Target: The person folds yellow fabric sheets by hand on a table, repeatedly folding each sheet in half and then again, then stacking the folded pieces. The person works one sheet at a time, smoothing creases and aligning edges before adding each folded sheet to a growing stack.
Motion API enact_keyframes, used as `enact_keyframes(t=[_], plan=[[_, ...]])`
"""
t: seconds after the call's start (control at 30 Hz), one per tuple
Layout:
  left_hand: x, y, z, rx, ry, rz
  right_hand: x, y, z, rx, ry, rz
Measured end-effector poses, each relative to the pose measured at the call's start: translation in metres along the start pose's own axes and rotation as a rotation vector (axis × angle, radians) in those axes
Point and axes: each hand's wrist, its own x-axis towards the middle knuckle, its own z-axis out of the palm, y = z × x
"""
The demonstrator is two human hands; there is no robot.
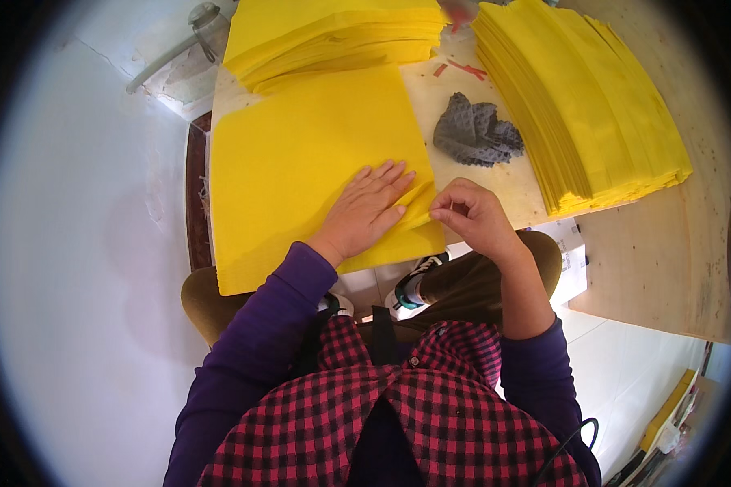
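Note:
A large yellow fabric sheet point(300, 154) lies before me on the table, its near edge hanging over the front. My left hand point(365, 203) rests flat on it, fingers stretched out and pointing up and to the right. At the sheet's right edge my right hand point(473, 215) pinches the yellow fabric between thumb and fingertips. The cloth is raised in a fold between both hands. Whether one layer or more is pinched, I cannot tell.
A tall stack of folded yellow fabric point(577, 105) stands at the right. Another yellow stack point(341, 40) lies at the back left. Between them sit a crumpled grey cloth point(475, 131) and red strips point(467, 70). A white wall point(81, 243) borders the left.

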Motion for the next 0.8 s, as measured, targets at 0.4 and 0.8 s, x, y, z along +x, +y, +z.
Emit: enact_keyframes(t=[0.4, 0.8], plan=[[0.001, -0.010, -0.008, -0.118, -0.041, 0.085, 0.021, -0.019, 0.002, -0.155, 0.054, -0.100], [-0.002, -0.020, -0.003, -0.383, 0.046, 0.073, 0.013, -0.017, 0.005, -0.083, 0.233, -0.110]])
